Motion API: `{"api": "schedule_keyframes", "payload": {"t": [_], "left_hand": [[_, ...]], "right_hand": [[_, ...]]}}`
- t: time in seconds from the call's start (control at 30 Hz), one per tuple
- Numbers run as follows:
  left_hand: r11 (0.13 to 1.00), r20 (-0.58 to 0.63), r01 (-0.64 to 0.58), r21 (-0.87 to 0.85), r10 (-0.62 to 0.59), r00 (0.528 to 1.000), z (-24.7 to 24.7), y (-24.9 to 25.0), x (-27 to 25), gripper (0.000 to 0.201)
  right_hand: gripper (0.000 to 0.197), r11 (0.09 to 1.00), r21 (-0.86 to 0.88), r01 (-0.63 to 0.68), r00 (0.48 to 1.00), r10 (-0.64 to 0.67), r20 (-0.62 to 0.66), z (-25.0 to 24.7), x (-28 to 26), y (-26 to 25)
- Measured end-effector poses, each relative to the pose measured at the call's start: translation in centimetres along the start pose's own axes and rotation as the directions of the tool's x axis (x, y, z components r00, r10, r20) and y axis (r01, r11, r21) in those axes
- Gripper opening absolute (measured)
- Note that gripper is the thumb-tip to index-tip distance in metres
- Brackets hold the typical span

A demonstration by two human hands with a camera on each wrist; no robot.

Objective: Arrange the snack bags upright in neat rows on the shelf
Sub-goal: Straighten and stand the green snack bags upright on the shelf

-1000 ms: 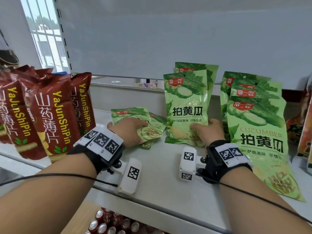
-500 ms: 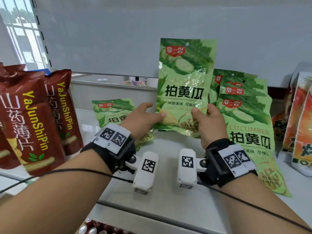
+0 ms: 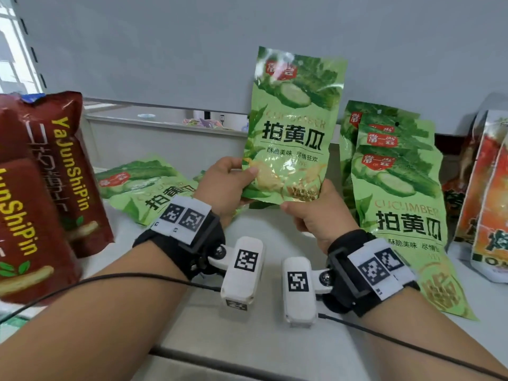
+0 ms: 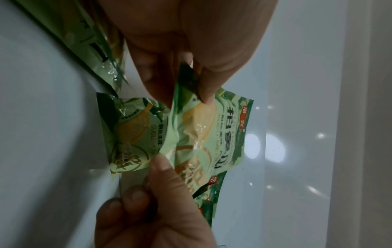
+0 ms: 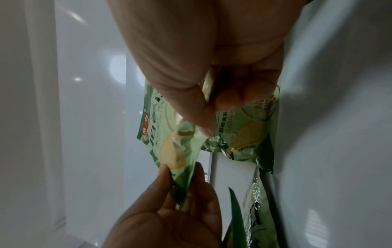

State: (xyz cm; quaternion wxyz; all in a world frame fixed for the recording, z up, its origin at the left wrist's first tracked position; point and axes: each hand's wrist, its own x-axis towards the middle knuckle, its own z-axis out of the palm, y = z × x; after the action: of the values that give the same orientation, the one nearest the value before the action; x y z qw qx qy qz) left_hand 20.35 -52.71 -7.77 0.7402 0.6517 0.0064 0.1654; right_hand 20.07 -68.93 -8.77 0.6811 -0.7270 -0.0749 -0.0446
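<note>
I hold one green cucumber snack bag (image 3: 291, 127) upright above the white shelf (image 3: 275, 339), label toward me. My left hand (image 3: 242, 174) pinches its lower left corner and my right hand (image 3: 310, 204) pinches its lower right edge. In the left wrist view my left hand (image 4: 186, 90) has thumb and fingers on the bag (image 4: 197, 134), and my right hand (image 4: 161, 201) grips below. The right wrist view shows my right hand (image 5: 210, 107) pinching the same bag (image 5: 176, 151). More green bags (image 3: 395, 188) lean upright in a row at the right. Other green bags (image 3: 145, 188) lie flat at the left.
Tall red-brown snack bags (image 3: 55, 174) stand at the left of the shelf. Orange bags (image 3: 489, 188) stand at the far right. A white back panel (image 3: 165, 50) rises behind the shelf. A black cable (image 3: 123, 279) runs from each wrist.
Both hands have lifted the green bag off the shelf, from standing beside the right row to held up in the air at the middle. The flat bags at the left stay put.
</note>
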Motion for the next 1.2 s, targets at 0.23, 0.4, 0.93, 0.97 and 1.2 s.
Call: {"api": "schedule_keyframes", "payload": {"t": [0.23,0.4,0.93,0.97,1.2], "left_hand": [[0.996,0.061,0.043,-0.083,-0.039,0.997,-0.3,-0.7,0.7,0.015],[0.995,0.180,0.029,-0.095,-0.011,0.984,-0.7,-0.9,0.6,0.019],[1.000,0.257,-0.015,-0.011,0.017,0.966,-1.1,-1.7,0.4,0.012],[1.000,0.259,-0.008,-0.004,0.009,0.966,-1.0,-1.8,0.4,0.012],[1.000,0.247,0.007,0.005,-0.008,0.969,-1.0,-2.0,0.1,0.014]], "right_hand": [[0.040,0.999,-0.050,-0.012,1.000,0.013,0.003,0.0,0.5,0.3],[0.042,0.997,-0.076,0.007,1.000,-0.005,0.031,-0.6,0.5,0.7],[0.014,0.947,0.320,0.021,0.999,-0.009,-0.039,-1.4,1.2,0.2],[0.014,0.946,0.322,0.023,0.999,-0.009,-0.044,-1.4,1.1,0.1],[0.009,0.908,0.413,0.076,0.995,-0.043,-0.087,-1.3,0.8,-0.4]]}}
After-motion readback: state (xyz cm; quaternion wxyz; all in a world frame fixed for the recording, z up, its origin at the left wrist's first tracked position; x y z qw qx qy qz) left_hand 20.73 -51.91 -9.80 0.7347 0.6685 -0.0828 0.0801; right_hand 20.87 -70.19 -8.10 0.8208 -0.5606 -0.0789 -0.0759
